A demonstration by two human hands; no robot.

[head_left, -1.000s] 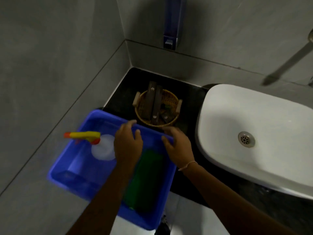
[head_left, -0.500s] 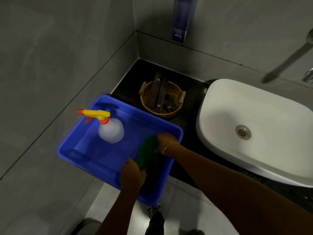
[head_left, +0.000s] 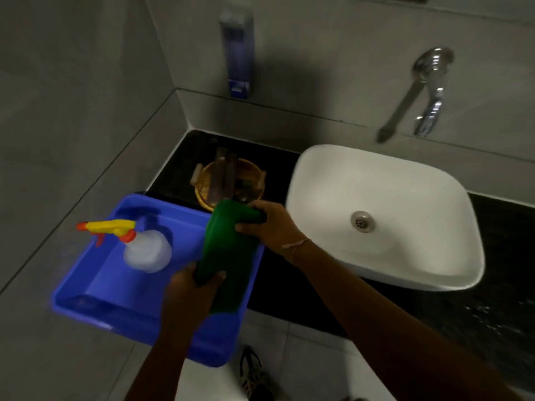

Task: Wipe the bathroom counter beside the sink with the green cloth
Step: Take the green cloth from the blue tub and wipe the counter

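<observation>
The green cloth (head_left: pixel 228 253) hangs stretched above the right side of the blue plastic tub (head_left: pixel 95 282). My right hand (head_left: pixel 270 225) grips its upper end near the tub's far right corner. My left hand (head_left: pixel 189 293) pinches its lower end over the tub's front. The black counter (head_left: pixel 278 169) runs behind the tub and under the white basin sink (head_left: pixel 405 204), which sits to the right.
A spray bottle (head_left: pixel 144 250) with a yellow and red trigger stands inside the tub. A wicker basket (head_left: pixel 231 183) holding dark items sits on the counter beside the sink. A soap dispenser (head_left: pixel 237 53) and a chrome tap (head_left: pixel 431 91) are on the wall. A shoe (head_left: pixel 254 374) shows on the tiled floor.
Both hands have lifted the green cloth up out of the tub; it lay flat in the tub's right side before. The view has tilted upward, showing the tap.
</observation>
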